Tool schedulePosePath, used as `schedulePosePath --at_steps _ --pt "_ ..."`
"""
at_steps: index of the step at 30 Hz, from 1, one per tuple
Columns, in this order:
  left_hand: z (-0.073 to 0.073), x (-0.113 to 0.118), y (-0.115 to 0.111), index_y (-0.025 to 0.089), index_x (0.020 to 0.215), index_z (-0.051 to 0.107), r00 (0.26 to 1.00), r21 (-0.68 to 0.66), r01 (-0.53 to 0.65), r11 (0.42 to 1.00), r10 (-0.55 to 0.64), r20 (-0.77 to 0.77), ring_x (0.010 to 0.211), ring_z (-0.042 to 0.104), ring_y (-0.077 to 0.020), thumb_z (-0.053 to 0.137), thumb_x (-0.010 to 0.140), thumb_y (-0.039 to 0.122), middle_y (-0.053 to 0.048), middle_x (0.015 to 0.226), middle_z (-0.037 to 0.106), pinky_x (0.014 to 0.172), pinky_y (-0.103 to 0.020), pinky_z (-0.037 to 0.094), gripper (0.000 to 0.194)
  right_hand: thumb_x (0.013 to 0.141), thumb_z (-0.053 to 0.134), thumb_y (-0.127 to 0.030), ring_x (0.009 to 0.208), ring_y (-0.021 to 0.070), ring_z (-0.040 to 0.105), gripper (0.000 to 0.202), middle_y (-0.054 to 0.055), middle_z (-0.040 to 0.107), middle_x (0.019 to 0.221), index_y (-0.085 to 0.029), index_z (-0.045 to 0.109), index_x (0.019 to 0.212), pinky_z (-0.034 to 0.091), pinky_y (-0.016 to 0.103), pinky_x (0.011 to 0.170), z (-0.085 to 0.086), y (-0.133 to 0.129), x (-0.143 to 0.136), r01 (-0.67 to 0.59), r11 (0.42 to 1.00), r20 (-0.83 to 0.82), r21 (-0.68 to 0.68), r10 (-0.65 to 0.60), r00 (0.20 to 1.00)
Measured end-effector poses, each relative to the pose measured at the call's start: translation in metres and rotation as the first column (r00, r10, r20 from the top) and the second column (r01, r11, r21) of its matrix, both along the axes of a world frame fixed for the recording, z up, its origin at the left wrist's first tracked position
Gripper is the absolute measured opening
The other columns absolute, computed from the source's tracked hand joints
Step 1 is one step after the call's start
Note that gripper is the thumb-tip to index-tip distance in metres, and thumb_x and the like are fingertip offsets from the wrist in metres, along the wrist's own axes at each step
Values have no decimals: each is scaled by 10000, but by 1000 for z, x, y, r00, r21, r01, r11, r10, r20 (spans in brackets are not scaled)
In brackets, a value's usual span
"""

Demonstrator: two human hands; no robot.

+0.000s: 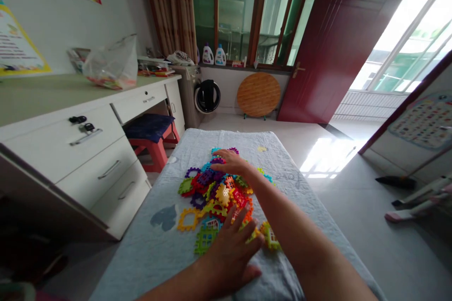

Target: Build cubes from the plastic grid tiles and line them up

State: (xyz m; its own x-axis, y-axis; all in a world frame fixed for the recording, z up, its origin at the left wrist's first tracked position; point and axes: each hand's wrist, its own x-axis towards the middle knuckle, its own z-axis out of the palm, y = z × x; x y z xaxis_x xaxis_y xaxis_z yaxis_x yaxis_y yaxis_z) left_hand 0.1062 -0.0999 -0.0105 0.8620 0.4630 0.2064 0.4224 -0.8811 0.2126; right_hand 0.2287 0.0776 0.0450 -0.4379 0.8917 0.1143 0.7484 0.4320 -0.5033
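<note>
A heap of colourful plastic interlocking building pieces (223,195) with notched edges lies on the cloth-covered table. My left hand (231,247) is at the near side of the heap, palm down and fingers spread, close to a green window-frame piece (204,241). Reaching across the heap, my right hand (231,162) is over its far end with fingers stretched out and thumb apart, by blue and purple pieces. Its palm side is hidden. A yellow square frame piece (188,219) lies flat at the left, and a green-yellow piece (270,236) rests under my right forearm.
The table's pale blue cloth (141,263) is slightly wrinkled. On the left stand a white desk (106,169) and a red stool (155,150) with a dark seat. A washing machine (190,94), round wooden board (259,95) and red door (328,42) are beyond.
</note>
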Motion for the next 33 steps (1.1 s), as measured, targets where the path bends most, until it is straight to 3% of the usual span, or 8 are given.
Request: schedulePosePath --at_steps 4,8,14,17,20,22,27,33 --pt "3 -6 9 251 1154 527 995 15 -103 995 103 8 1321 345 -298 568 832 393 -54 1203 581 1124 -589 111 354 737 658 -416 1095 249 527 455 73 592 1194 -205 605 1136 381 376 960 -14 8 -7 -208 975 69 -73 213 975" --pt "5 -32 21 240 1090 554 992 51 -123 991 123 4 1292 401 -253 552 855 307 -30 1127 627 1135 -547 122 243 711 666 -311 997 219 558 375 74 610 1104 -182 630 1061 414 353 917 -17 -8 19 -261 965 6 28 261 965" --pt "-1 -71 33 264 1184 550 993 182 -113 977 108 37 1276 419 -245 435 866 100 -42 1224 612 1119 -570 129 376 702 679 -298 1072 229 539 454 57 604 1160 -237 598 1144 394 402 957 -6 -45 70 -217 976 -70 -15 215 974" --pt "-3 -82 33 283 1208 554 981 249 -184 951 162 105 1281 409 -236 415 854 63 -41 1262 588 1123 -541 161 439 708 677 -270 1011 204 569 349 16 637 1093 -269 637 1055 410 379 934 5 -51 87 -244 967 -71 -69 239 968" --pt "-3 -89 35 301 1220 553 950 256 -291 922 249 187 1304 371 -242 458 861 130 -34 1332 522 1128 -509 192 409 752 639 -283 993 202 577 270 20 645 1075 -251 646 1020 412 371 924 11 -35 91 -130 989 -24 -66 129 991" --pt "-5 -94 39 299 1309 480 924 214 -366 906 325 203 1346 289 -300 544 845 293 -62 1427 407 1113 -540 206 469 770 627 -324 1012 221 572 284 50 634 1104 -225 641 1035 410 376 922 7 -13 84 1 1000 22 -21 -1 1000" --pt "-21 -104 57 240 1455 232 807 48 -573 818 553 205 1351 161 -466 644 561 732 -180 1517 144 1024 -648 254 1100 744 627 -528 1163 316 479 538 105 546 1275 -236 581 1194 360 451 964 -15 48 41 224 974 169 -23 -217 962" --pt "-27 -104 63 254 1464 164 842 -76 -498 864 503 196 1324 289 -413 632 585 732 -178 1494 208 1026 -577 329 1105 690 623 -627 1275 371 341 750 98 396 1418 -316 434 1346 289 555 989 -36 80 -5 244 962 281 -122 -202 938"
